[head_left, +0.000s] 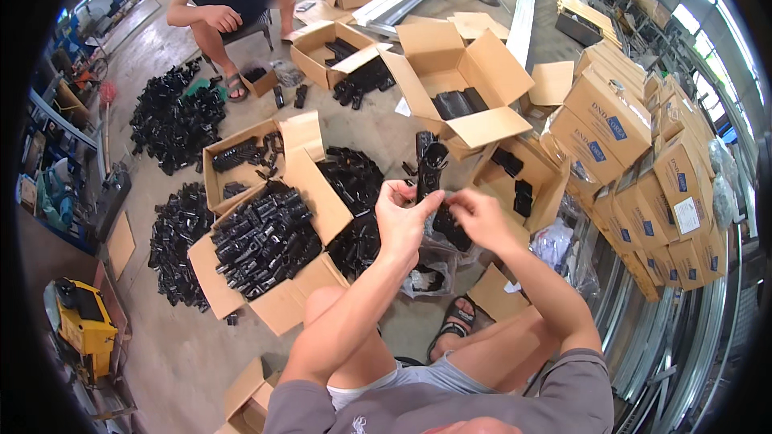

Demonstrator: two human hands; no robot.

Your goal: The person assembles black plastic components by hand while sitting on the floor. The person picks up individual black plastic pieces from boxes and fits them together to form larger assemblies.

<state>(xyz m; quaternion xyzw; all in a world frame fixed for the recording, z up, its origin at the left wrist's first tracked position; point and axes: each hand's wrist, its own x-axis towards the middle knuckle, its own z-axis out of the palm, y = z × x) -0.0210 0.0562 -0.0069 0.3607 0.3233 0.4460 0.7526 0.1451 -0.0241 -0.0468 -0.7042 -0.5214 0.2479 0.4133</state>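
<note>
L hand (402, 223): fingers pinched round the low end of a black plastic part (427, 178), held up in front of the person. R hand (482, 219): fingers half curled just beside it; can't tell if they've got a small bit. If L grip's loose, the part could slip & drop, maybe by the clear bag (444, 280). The box (320, 194) w/ parts piled high might spill if bumped.

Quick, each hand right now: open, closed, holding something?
Left hand: closed, holding a black part.
Right hand: partly curled; whether it holds anything can't be told.
</note>
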